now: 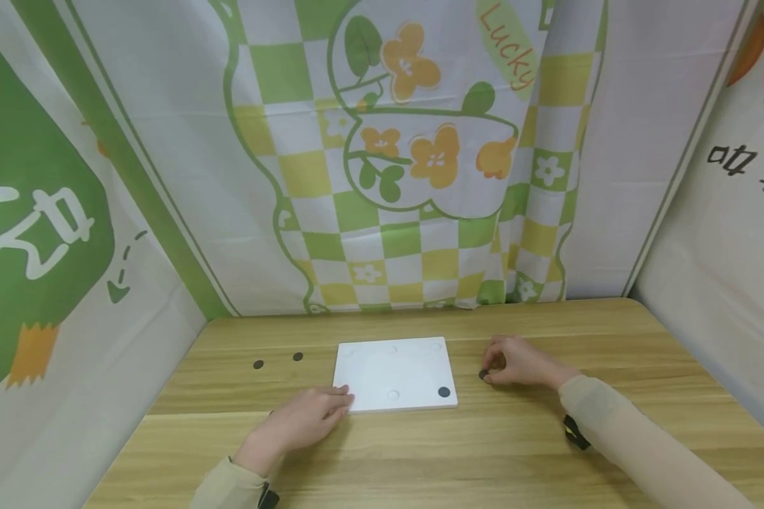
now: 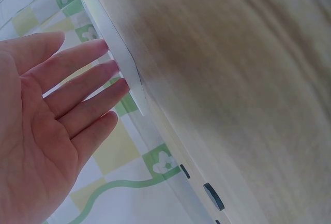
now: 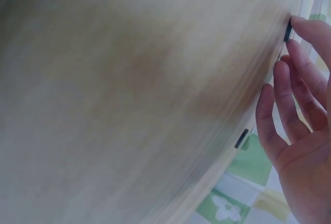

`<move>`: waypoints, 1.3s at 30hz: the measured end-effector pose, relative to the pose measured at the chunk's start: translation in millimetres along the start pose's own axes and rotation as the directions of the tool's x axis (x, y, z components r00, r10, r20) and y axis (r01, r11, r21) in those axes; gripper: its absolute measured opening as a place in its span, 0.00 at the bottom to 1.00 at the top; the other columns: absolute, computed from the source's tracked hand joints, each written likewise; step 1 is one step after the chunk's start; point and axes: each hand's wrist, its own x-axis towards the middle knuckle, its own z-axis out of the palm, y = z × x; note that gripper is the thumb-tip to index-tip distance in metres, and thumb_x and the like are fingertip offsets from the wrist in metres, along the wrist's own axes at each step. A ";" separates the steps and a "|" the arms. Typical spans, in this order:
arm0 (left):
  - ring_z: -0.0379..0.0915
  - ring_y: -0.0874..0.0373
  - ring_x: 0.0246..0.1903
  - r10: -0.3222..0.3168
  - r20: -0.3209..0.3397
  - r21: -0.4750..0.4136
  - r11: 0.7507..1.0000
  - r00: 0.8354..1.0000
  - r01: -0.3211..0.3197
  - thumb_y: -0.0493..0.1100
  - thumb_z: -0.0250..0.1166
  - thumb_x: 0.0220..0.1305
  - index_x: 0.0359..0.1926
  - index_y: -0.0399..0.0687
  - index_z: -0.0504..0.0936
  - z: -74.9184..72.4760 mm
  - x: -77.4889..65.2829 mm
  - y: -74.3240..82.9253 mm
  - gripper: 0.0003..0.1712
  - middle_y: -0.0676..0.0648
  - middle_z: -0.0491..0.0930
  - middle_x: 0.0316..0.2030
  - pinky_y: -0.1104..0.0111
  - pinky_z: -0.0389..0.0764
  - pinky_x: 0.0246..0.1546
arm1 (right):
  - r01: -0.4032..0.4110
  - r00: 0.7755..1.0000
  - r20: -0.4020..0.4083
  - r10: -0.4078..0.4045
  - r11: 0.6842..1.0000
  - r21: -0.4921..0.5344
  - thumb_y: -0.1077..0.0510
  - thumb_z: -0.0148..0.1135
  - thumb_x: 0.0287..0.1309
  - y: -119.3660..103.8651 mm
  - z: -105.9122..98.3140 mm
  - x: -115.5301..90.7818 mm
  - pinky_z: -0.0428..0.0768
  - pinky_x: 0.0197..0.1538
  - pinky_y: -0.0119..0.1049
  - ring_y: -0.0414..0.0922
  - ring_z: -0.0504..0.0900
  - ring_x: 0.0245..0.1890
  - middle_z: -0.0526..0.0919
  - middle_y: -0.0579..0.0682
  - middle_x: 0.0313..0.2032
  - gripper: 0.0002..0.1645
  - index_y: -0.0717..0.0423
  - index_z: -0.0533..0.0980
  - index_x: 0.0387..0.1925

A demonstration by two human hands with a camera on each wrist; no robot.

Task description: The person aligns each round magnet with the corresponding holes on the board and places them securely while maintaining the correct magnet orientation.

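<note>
A white rectangular board (image 1: 388, 367) with several shallow round recesses lies on the table. One black disc (image 1: 443, 392) sits at its near right corner. My left hand (image 1: 315, 416) rests its fingertips on the near left corner of the board; in the left wrist view the fingers (image 2: 90, 107) look nearly straight. To the right of the board, my right hand (image 1: 522, 362) pinches a small black disc (image 1: 483, 375) between thumb and forefinger, low at the tabletop. The right wrist view shows this disc (image 3: 288, 30) on edge at the fingertips.
Two black discs, one (image 1: 258, 364) farther left than the other (image 1: 298, 356), lie left of the board. A third (image 1: 271, 412) is mostly hidden behind the left hand. Another disc (image 3: 241, 138) lies near the right hand. A patterned curtain (image 1: 395, 261) hangs behind the table.
</note>
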 end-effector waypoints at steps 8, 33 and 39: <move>0.72 0.45 0.58 -0.005 -0.002 -0.001 1.000 1.000 0.005 0.46 0.54 0.70 0.55 0.46 0.79 -0.9 -0.5 0.6 0.18 0.42 0.75 0.59 0.50 0.72 0.60 | -0.013 1.000 0.018 0.012 1.000 0.024 0.54 0.73 0.44 -3.8 -2.2 1.1 0.78 0.36 0.28 0.36 0.76 0.32 0.79 0.41 0.33 0.07 0.48 0.82 0.27; 0.73 0.45 0.58 0.003 -0.005 -0.003 1.000 1.000 -0.003 0.45 0.54 0.69 0.55 0.45 0.80 -1.8 -1.3 1.4 0.18 0.41 0.76 0.59 0.51 0.73 0.60 | 0.037 0.999 -0.021 -0.037 0.999 0.017 0.57 0.73 0.41 -2.4 -0.2 1.1 0.78 0.33 0.25 0.33 0.75 0.29 0.79 0.41 0.30 0.07 0.47 0.81 0.25; 0.73 0.45 0.57 0.010 -0.002 0.001 1.000 1.000 -0.010 0.45 0.54 0.69 0.55 0.45 0.80 -3.5 -1.7 2.6 0.18 0.41 0.76 0.58 0.51 0.73 0.60 | 0.028 1.000 -0.009 -0.028 0.999 0.018 0.57 0.73 0.41 -4.0 -0.3 1.4 0.78 0.33 0.25 0.32 0.75 0.29 0.78 0.40 0.30 0.07 0.47 0.81 0.25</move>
